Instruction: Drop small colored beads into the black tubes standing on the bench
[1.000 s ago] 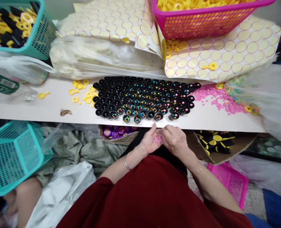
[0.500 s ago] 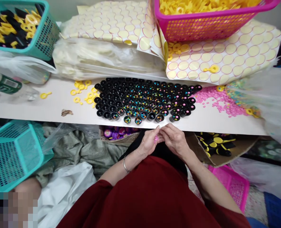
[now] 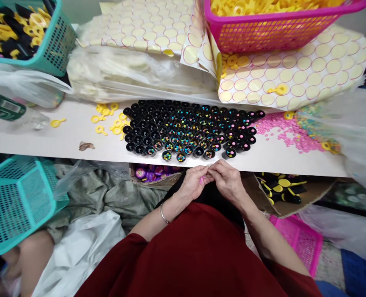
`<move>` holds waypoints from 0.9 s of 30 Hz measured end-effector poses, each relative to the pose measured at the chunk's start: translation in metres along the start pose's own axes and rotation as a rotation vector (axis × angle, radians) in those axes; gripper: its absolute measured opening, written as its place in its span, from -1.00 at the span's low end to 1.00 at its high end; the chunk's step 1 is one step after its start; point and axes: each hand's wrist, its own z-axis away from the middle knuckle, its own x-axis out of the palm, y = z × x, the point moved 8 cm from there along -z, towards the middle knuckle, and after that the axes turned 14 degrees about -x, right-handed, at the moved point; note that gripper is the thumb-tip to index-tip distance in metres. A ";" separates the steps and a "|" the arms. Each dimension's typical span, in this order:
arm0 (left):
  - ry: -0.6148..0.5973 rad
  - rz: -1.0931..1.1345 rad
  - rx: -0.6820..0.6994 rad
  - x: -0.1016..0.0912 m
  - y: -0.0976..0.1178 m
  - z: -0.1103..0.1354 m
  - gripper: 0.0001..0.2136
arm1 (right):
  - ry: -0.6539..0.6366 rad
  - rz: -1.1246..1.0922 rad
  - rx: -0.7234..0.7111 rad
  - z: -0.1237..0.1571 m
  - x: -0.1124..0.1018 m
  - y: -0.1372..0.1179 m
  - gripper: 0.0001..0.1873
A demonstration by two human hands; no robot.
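My left hand [image 3: 192, 184] is closed around a few small pink pieces [image 3: 202, 180], held just in front of the table edge. My right hand [image 3: 229, 180] meets it at the fingertips, thumb and fingers pinched together; whatever sits between them is too small to make out. Just beyond both hands, rows of small black cups [image 3: 145, 133] stand packed upright on the white table [image 3: 114, 154]. Many hold tiny multicoloured pieces, those at the right show pink ones, and several at the left show none. A pile of pink pieces [image 3: 289, 130] lies right of the cups.
Yellow rings [image 3: 117, 126] lie left of the cups. A pink basket [image 3: 263, 35] of yellow parts and sticker sheets [image 3: 303, 66] stand behind. Below the edge are boxes of purple items [image 3: 153, 173] and black-yellow items [image 3: 283, 187]. A teal basket [image 3: 22, 202] is at left, beside another person's leg [image 3: 36, 260].
My fingertips have drawn closer, and the pink pieces in my left hand are more covered. The view has shifted slightly; the cups look unchanged.
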 end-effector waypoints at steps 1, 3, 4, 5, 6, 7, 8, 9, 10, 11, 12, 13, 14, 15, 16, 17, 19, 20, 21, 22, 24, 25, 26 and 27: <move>0.007 -0.006 0.004 0.000 0.001 0.000 -0.85 | 0.038 -0.035 0.015 0.001 -0.001 0.000 -0.83; 0.009 -0.022 0.006 0.002 0.003 0.002 -0.86 | 0.103 -0.053 0.012 0.001 -0.004 -0.001 -0.85; 0.006 -0.028 0.009 0.003 0.004 0.003 -0.87 | 0.126 -0.032 -0.009 0.001 -0.005 -0.003 -0.85; 0.001 -0.034 0.015 0.005 0.006 0.004 -0.87 | 0.136 0.003 -0.037 0.000 -0.006 -0.006 -0.83; -0.002 -0.042 0.021 0.006 0.009 0.004 -0.87 | 0.130 0.042 -0.069 0.000 -0.006 -0.009 -0.82; -0.004 -0.052 0.028 0.008 0.011 0.005 -0.86 | 0.111 0.079 -0.099 -0.001 -0.005 -0.011 -0.80; -0.001 -0.065 0.033 0.009 0.014 0.006 -0.86 | 0.082 0.113 -0.124 -0.003 -0.005 -0.013 -0.78; 0.004 -0.077 0.036 0.010 0.016 0.006 -0.85 | 0.049 0.141 -0.143 -0.004 -0.004 -0.014 -0.77; 0.010 -0.085 0.038 0.011 0.018 0.006 -0.85 | 0.016 0.164 -0.161 -0.006 -0.003 -0.015 -0.76; 0.014 -0.086 0.040 0.012 0.019 0.006 -0.86 | -0.008 0.185 -0.174 -0.008 -0.004 -0.016 -0.75; 0.016 -0.078 0.042 0.014 0.021 0.006 -0.87 | -0.026 0.205 -0.187 -0.010 -0.005 -0.016 -0.75; 0.013 -0.065 0.042 0.015 0.022 0.006 -0.88 | -0.031 0.228 -0.194 -0.012 -0.006 -0.016 -0.74; 0.007 -0.048 0.037 0.016 0.022 0.006 -0.88 | -0.026 0.257 -0.198 -0.014 -0.008 -0.015 -0.74; 0.001 -0.033 0.028 0.018 0.022 0.005 -0.86 | -0.013 0.292 -0.196 -0.017 -0.010 -0.014 -0.74; -0.003 -0.020 0.016 0.019 0.022 0.005 -0.84 | 0.003 0.333 -0.188 -0.019 -0.012 -0.012 -0.73; -0.003 -0.011 0.004 0.019 0.021 0.004 -0.81 | 0.018 0.380 -0.178 -0.022 -0.014 -0.010 -0.73; 0.005 -0.005 -0.018 0.018 0.020 0.002 -0.76 | 0.026 0.473 -0.160 -0.027 -0.015 -0.006 -0.70; 0.014 -0.003 -0.024 0.017 0.020 0.001 -0.75 | 0.016 0.508 -0.154 -0.029 -0.014 -0.004 -0.68; 0.023 0.000 -0.030 0.015 0.020 0.001 -0.75 | 0.001 0.532 -0.149 -0.031 -0.013 -0.003 -0.67; 0.034 0.002 -0.036 0.014 0.020 0.001 -0.75 | -0.014 0.549 -0.146 -0.033 -0.012 -0.001 -0.66; 0.050 0.003 -0.049 0.010 0.019 0.000 -0.74 | -0.034 0.570 -0.146 -0.036 -0.011 0.000 -0.66; 0.055 0.004 -0.052 0.009 0.019 0.000 -0.74 | -0.038 0.582 -0.151 -0.037 -0.010 -0.001 -0.66; 0.057 0.004 -0.054 0.007 0.020 0.000 -0.74 | -0.040 0.594 -0.157 -0.038 -0.010 -0.001 -0.67; 0.059 0.003 -0.054 0.006 0.020 -0.001 -0.75 | -0.043 0.607 -0.166 -0.038 -0.010 -0.002 -0.67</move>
